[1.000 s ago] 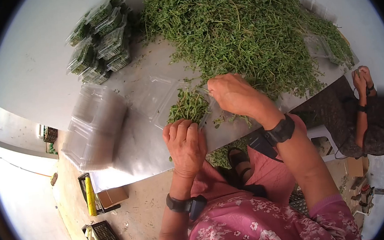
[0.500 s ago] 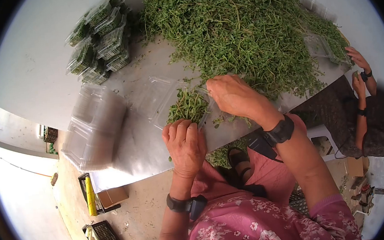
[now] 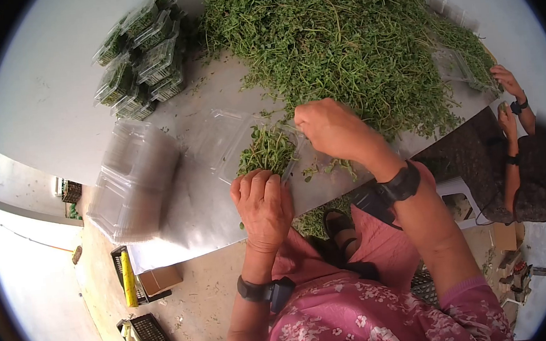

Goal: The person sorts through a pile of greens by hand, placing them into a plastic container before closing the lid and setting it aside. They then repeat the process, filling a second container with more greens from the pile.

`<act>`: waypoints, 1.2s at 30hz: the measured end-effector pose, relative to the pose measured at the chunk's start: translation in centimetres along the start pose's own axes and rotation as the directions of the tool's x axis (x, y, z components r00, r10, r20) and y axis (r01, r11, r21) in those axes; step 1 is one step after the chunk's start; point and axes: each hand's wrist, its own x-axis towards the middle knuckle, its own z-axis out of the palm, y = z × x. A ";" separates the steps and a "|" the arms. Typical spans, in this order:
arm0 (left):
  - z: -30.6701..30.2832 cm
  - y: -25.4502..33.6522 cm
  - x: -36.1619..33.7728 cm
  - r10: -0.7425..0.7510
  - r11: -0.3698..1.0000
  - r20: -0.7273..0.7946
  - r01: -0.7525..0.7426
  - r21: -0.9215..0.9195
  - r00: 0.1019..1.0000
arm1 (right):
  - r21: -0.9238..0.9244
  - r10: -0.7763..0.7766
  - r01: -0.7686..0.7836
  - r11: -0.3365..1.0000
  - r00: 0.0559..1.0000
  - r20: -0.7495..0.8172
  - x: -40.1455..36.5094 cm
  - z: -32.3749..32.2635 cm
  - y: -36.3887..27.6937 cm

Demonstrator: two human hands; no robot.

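Note:
An opened clear plastic clamshell container lies at the table's front, its lid folded back to the far left. Leafy green stems are heaped in it. My left hand is closed over the container's near edge, fingertips against the greens. Just beyond the container's right side, my right hand is pinched shut; whatever lies between its fingertips is hidden. Loose sprigs lie on the table below my right hand. Behind it rises a large pile of the same greens.
Nested empty clamshells stand at the table's left. Filled, closed boxes are stacked behind them. At the right, a co-worker's hands are beside the pile near another clear container. Black crates sit on the floor.
My right hand has turned slightly and shifted a little up and to the right, still pinched. My left hand and the container have stayed in place.

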 end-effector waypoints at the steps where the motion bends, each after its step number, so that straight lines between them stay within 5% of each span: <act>1: 0.0 0.1 0.0 -0.001 1.000 -0.001 0.001 -0.001 1.000 | 0.065 0.023 -0.019 0.998 0.999 -0.047 0.1 -0.5 0.3; 5: 0.0 0.0 0.0 0.002 1.000 -0.013 -0.002 -0.011 1.000 | 0.142 0.096 -0.074 0.987 0.983 -0.157 0.3 -2.3 1.6; 14: 0.0 0.0 0.0 0.002 1.000 -0.014 -0.002 -0.005 1.000 | 0.134 0.238 -0.230 0.964 0.970 -0.052 -0.1 -5.5 3.6; 25: 0.0 -0.1 0.1 -0.006 1.000 -0.022 0.005 -0.024 1.000 | 0.008 0.154 -0.159 0.987 0.969 0.193 -0.6 -2.7 2.7; 36: -0.1 -0.2 0.0 -0.015 0.999 -0.032 0.013 -0.050 0.999 | -0.041 0.073 -0.070 0.997 0.992 0.103 -0.2 1.1 1.8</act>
